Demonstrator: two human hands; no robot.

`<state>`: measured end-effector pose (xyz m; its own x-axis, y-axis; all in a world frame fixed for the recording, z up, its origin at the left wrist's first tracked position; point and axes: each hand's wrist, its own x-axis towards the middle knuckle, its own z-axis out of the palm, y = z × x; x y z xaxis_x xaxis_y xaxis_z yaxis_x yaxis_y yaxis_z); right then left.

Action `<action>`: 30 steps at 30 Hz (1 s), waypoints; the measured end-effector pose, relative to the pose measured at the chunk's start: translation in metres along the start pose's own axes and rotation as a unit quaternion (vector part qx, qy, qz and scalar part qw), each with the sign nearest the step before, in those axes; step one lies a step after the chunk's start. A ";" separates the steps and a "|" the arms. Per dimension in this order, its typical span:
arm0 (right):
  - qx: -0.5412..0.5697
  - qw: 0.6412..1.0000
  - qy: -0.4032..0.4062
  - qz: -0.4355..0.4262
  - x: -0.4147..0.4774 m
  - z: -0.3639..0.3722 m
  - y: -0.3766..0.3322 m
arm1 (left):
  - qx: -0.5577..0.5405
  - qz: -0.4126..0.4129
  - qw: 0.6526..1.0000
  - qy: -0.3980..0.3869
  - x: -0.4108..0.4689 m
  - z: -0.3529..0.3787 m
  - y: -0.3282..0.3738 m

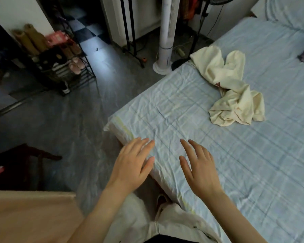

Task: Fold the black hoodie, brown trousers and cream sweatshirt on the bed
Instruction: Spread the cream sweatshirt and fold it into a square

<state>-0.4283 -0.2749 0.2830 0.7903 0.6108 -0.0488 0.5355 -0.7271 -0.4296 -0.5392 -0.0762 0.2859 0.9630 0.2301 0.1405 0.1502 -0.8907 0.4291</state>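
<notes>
A person stands at the near corner of a bed [253, 163] covered by a pale blue checked sheet, both bare arms reaching forward. The left hand [130, 167] is palm down with its fingers straight and slightly spread, holding nothing, over the edge of the mattress. The right hand [200, 172] is just beside it, also palm down with fingers spread and nothing in its grasp, over the sheet. Whether either hand touches the sheet cannot be told. The cream sweatshirt [230, 88] lies crumpled on the bed well beyond the right hand, ahead and to its right. Farther past it, at the head of the bed, is a pillow [291, 13]. Beyond the left hand, on the grey floor, stand a white tower fan [167, 32] and, farther to the left, a black shoe rack [60, 67].
</notes>
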 end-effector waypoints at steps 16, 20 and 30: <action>0.045 0.939 0.109 0.323 0.106 0.061 -0.109 | -0.058 0.285 0.945 -0.149 0.201 -0.021 -0.176; 0.050 0.924 0.145 0.349 0.128 0.052 -0.099 | -0.082 0.326 0.929 -0.154 0.247 -0.008 -0.158; 0.031 0.910 0.201 0.361 0.218 0.011 0.057 | -0.138 0.300 0.926 -0.184 0.378 0.088 -0.051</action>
<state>-0.2293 -0.1799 0.2376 0.9815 -0.1912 -0.0107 -0.1740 -0.8667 -0.4676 -0.1630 0.0216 0.2388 0.8737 -0.4671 0.1361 -0.4501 -0.6697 0.5907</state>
